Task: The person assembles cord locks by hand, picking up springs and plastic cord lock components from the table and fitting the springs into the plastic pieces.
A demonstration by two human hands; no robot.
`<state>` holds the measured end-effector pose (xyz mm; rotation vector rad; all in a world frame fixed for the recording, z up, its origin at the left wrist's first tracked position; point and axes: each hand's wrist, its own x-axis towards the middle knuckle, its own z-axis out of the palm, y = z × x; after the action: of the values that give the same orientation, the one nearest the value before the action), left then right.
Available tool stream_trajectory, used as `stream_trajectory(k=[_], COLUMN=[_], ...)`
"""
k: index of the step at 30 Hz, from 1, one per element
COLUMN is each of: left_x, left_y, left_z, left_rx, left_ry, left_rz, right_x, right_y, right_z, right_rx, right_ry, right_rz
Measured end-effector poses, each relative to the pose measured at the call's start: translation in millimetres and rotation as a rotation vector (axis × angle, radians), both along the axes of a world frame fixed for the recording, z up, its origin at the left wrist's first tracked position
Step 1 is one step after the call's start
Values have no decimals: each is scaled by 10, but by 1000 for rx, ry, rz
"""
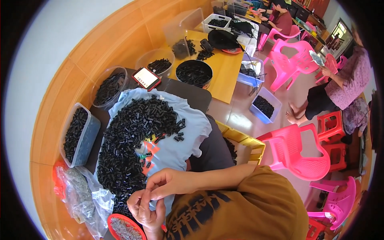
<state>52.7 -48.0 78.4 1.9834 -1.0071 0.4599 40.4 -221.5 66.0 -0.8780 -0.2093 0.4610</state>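
Note:
My right hand and my left hand meet at the fingertips over the near edge of a pile of small black plastic pieces. Both are closed in a pinch, and whatever they hold is too small or hidden to make out. The pile spreads over a light blue cloth with an orange print. Beside my left hand sits a red bowl of small clear pieces.
A clear plastic bag, a tub of black pieces, a round tub and a phone surround the cloth. Beyond stands a black pan on a wooden table. Pink chairs and a standing person are at right.

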Motion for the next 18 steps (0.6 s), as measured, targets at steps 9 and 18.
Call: stream_trajectory(k=[9, 18], left_x=[-78, -9], left_y=[217, 375], left_z=[-103, -220], left_rx=[101, 103], left_ry=[-148, -229], left_rz=[204, 303], right_x=[60, 232], right_y=[235, 401], right_z=[-55, -81], right_rx=[38, 32], right_ry=[68, 56], right_rz=[85, 134])
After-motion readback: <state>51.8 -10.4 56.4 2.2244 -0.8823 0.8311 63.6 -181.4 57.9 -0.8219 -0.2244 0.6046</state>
